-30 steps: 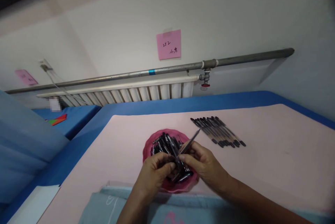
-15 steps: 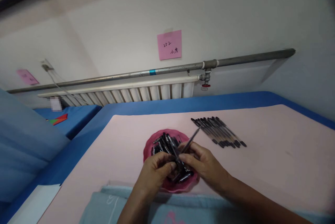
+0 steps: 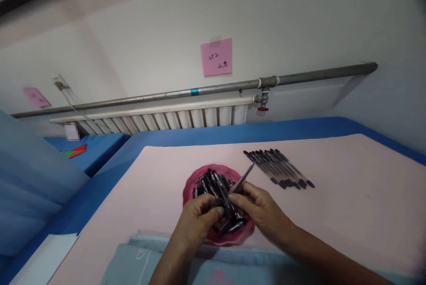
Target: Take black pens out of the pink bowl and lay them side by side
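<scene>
Over a pink scalloped bowl full of black pen pieces, my two hands work close together. My right hand is closed on a pen, whose thin end points up and to the right. The thumb and fingers of my left hand are pinched just left of it; a small dark thing seems to be between them, too hidden to name. To the right of the bowl lies a slanted row of several black-capped pens, side by side.
Pale pink sheeting covers the blue table. A folded light blue cloth lies at the front edge under my forearms. White paper sits at the left. Behind the table are a radiator and a metal pipe.
Almost nothing differs. Both hands hold their places over the bowl with the pen at the same slant; the whole view has shifted very slightly.
</scene>
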Tool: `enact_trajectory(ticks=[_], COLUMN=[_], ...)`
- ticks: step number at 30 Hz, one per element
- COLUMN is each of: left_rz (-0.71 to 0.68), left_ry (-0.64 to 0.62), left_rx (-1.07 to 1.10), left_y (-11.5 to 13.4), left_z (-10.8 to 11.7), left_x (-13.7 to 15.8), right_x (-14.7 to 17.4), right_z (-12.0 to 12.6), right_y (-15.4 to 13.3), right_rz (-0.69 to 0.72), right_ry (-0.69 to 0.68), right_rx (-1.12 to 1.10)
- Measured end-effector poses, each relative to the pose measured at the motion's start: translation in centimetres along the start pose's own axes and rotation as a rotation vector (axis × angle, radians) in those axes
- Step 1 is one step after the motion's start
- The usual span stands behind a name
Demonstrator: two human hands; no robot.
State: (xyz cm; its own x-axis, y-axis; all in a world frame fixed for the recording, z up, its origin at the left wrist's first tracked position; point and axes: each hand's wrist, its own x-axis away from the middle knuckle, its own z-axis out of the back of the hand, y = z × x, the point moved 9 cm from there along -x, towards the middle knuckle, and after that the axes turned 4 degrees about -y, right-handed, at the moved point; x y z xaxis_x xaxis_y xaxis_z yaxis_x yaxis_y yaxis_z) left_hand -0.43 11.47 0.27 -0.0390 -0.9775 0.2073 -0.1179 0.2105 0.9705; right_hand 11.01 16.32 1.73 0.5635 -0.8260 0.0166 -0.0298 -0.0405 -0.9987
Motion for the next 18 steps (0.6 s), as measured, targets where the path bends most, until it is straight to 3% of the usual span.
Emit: enact_trajectory(ticks=[18], left_rz=[-0.009], left_ry=[0.029], left_rx=[-0.033], left_y=[-0.13], left_z=[0.24], left_x=[-0.13], right_x=[0.03], right_z=[-0.02], right_y=[0.17], right_rz=[-0.02], right_ry=[0.022], right_rx=[-0.043])
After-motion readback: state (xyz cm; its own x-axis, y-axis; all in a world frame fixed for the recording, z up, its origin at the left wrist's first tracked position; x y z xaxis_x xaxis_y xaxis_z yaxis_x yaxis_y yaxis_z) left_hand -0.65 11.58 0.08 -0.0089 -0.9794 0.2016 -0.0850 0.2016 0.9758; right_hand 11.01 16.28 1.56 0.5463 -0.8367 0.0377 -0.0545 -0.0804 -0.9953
